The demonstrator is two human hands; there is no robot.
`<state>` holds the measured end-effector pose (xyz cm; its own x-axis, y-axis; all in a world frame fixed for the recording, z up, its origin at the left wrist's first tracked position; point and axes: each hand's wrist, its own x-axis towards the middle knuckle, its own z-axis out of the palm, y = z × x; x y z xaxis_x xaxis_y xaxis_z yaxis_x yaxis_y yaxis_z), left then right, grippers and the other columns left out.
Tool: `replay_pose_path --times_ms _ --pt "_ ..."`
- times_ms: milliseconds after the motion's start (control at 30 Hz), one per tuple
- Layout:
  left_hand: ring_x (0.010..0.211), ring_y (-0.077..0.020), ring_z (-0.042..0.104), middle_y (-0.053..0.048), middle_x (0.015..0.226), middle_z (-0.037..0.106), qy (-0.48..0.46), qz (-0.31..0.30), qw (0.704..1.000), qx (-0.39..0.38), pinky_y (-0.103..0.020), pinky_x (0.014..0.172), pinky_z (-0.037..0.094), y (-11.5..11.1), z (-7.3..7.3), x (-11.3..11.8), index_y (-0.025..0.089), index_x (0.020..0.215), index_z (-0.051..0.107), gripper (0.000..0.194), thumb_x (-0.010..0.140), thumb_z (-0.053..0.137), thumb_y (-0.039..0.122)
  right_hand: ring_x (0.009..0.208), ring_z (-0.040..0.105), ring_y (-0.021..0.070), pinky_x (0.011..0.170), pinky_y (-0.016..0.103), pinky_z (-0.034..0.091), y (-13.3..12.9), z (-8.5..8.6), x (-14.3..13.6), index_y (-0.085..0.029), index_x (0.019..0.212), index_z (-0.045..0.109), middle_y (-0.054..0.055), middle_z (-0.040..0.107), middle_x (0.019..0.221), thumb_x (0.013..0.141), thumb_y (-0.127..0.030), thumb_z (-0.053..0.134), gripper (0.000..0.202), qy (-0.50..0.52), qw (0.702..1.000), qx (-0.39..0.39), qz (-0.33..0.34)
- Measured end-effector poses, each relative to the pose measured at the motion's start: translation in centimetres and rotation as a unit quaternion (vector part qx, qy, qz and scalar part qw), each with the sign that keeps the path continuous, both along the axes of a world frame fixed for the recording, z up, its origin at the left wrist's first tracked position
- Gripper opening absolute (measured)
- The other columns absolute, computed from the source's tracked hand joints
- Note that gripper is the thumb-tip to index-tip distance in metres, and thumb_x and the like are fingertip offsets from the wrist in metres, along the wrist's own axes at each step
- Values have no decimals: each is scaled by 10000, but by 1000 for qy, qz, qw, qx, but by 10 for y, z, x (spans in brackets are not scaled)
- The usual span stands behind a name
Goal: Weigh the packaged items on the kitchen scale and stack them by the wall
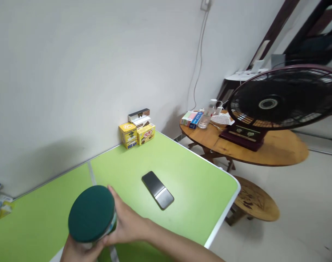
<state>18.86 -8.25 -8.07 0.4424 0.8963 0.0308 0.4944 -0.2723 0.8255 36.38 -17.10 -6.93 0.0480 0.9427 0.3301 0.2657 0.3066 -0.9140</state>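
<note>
Canister [92, 215], capped dark green, is being held at the near side of the bench [198, 196] — left hand [78, 251] and right hand [123, 222] curling around it — while a smartphone [157, 190] is lying rightward.

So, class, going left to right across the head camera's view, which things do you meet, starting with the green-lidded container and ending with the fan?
Green-lidded container → yellow cube-shaped box → dark phone → clear bottle → fan.
</note>
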Motion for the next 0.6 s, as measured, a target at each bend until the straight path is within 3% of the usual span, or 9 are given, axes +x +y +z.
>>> replay_pose_path --times_ms 133,200,267,333,433,600 --pt "1162 -348 523 -172 1236 584 39 -166 985 -3 -489 990 407 -6 20 96 122 1278 453 866 553 715 517 1291 353 282 1089 403 267 -22 -7 65 -183 1421 111 151 326 1420 541 -242 764 1097 6 990 63 -129" --pt "1300 -326 372 -187 1420 387 40 -233 971 18 -489 1063 304 -7 20 143 118 1398 267 947 632 670 504 1252 402 276 1062 404 303 -29 -17 104 -176 1409 133 153 373 1383 558 -257 756 1058 7 974 57 -221" --pt "1384 -284 194 -158 1512 194 50 -300 952 42 -462 1110 202 -4 12 183 137 1434 181 905 708 600 481 1208 448 268 1027 405 342 -34 -31 149 -167 1404 125 152 421 1338 591 -301 748 1033 12 947 37 -319" --pt "1405 -263 98 -133 1533 112 83 -340 935 55 -448 1121 152 3 -2 215 148 1429 220 810 749 548 442 1186 465 269 1009 415 356 -35 -45 195 -161 1396 141 150 449 1307 609 -332 734 1001 6 911 18 -413" --pt "1405 -288 86 -142 1522 148 136 -342 926 82 -486 1110 137 18 -24 249 139 1378 359 704 740 545 373 1196 455 282 1003 433 357 -30 -63 258 -173 1382 180 152 434 1328 601 -365 726 972 -18 862 -4 -506" --pt "1400 -316 89 -129 1497 228 175 -338 917 120 -549 1092 116 45 -45 288 151 1270 517 574 720 550 313 1237 418 277 1020 414 345 -2 -85 324 -188 1395 171 145 392 1378 613 -373 710 967 -44 835 25 -548"
